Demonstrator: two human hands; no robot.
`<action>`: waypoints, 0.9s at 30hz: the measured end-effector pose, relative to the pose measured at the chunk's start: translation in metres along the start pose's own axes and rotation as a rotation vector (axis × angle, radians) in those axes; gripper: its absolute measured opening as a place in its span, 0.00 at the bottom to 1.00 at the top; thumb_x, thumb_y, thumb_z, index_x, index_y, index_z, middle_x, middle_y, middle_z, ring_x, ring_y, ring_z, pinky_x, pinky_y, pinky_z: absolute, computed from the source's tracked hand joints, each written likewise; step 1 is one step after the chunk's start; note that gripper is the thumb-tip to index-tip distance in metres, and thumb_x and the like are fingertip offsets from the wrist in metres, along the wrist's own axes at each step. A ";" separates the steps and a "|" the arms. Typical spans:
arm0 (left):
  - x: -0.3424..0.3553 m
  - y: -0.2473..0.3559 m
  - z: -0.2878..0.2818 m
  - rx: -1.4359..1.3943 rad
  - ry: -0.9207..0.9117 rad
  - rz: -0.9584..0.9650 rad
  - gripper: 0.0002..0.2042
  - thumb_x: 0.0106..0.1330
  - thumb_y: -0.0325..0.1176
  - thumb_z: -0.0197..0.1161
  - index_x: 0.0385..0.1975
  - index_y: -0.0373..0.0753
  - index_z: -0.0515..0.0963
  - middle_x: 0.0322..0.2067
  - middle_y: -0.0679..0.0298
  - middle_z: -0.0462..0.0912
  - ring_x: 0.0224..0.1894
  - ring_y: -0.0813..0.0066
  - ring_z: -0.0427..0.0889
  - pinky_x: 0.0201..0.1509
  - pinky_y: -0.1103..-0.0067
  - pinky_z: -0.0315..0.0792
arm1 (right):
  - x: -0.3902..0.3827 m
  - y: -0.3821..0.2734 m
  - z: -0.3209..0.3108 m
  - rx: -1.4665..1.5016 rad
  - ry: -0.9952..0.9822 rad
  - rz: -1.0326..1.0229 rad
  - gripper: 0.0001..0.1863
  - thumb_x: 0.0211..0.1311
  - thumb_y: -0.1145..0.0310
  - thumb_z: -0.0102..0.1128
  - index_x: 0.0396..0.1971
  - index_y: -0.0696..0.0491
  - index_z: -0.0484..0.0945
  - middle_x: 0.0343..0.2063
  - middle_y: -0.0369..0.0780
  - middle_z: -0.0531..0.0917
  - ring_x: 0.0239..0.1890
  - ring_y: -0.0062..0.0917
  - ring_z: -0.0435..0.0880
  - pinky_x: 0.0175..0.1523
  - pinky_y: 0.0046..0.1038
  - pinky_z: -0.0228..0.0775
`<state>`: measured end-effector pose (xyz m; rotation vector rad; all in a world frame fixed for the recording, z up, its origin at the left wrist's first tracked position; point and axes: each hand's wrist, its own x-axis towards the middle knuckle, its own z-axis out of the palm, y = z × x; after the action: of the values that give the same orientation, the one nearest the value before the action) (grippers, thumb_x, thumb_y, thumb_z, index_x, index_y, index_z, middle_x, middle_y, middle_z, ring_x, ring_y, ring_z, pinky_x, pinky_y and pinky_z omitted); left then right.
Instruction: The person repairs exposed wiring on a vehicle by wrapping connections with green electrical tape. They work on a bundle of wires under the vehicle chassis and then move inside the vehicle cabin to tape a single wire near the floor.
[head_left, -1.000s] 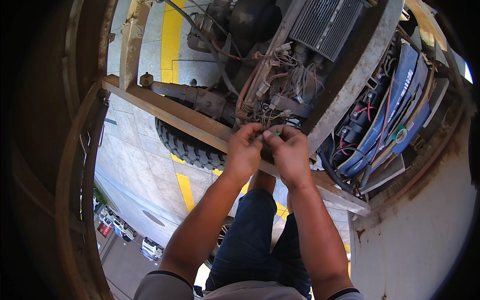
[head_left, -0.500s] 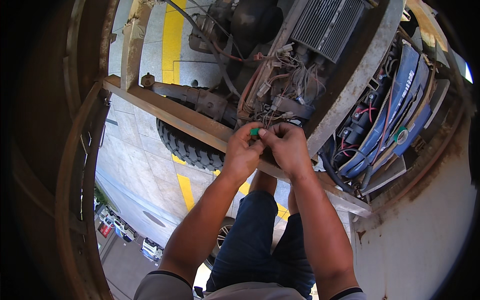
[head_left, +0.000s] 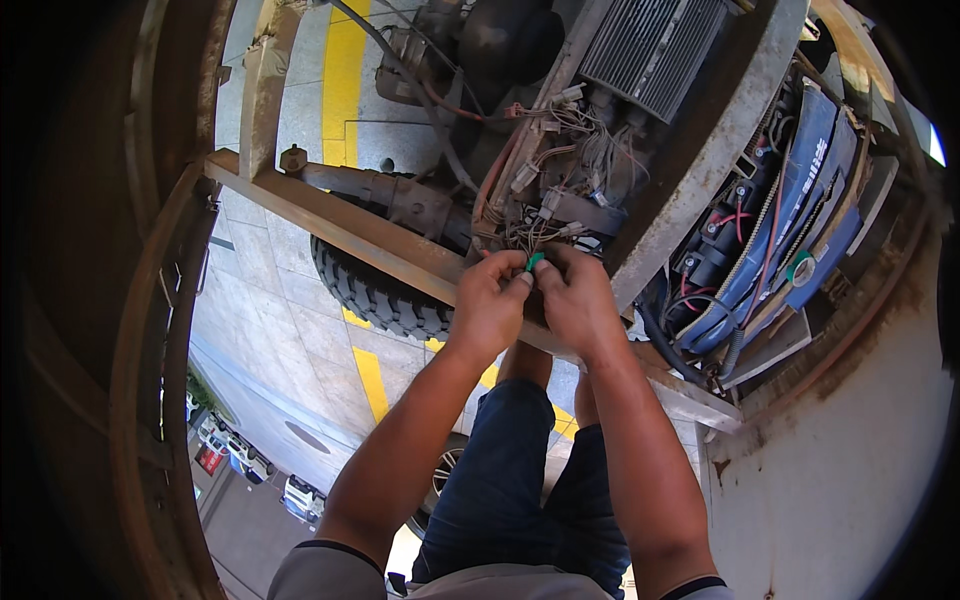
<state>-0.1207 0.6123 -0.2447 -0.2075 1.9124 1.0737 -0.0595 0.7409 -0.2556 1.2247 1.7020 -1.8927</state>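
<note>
Fingertips of my left hand (head_left: 489, 308) and my right hand (head_left: 580, 303) meet in a pinch over the front beam of a rusty frame. Between them shows a small strip of green tape (head_left: 534, 261), which both hands hold. It sits at the near end of a tangled wiring harness (head_left: 548, 212) with pale plastic connectors. My fingers hide whatever wire the tape may be around.
A finned metal box (head_left: 655, 50) lies beyond the wires. Rusty frame beams (head_left: 335, 225) run to the left, above a tyre (head_left: 375, 293). On the right, a roll of green tape (head_left: 800, 269) rests near blue-cased batteries (head_left: 800, 180) with cables.
The green tape has shifted slightly right and turned from lying flat to a steeper slant. Both hands have moved a little to the right, and their fingertips are closer together.
</note>
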 end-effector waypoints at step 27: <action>0.002 -0.006 -0.002 -0.272 -0.060 -0.061 0.19 0.71 0.18 0.62 0.60 0.31 0.74 0.43 0.60 0.84 0.42 0.77 0.84 0.45 0.78 0.82 | -0.001 -0.011 -0.001 0.241 -0.061 0.141 0.09 0.70 0.72 0.65 0.31 0.62 0.82 0.27 0.34 0.83 0.29 0.16 0.78 0.35 0.24 0.73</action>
<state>-0.1202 0.6075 -0.2490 -0.3797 1.6927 1.2821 -0.0665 0.7441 -0.2473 1.3204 1.3489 -2.0697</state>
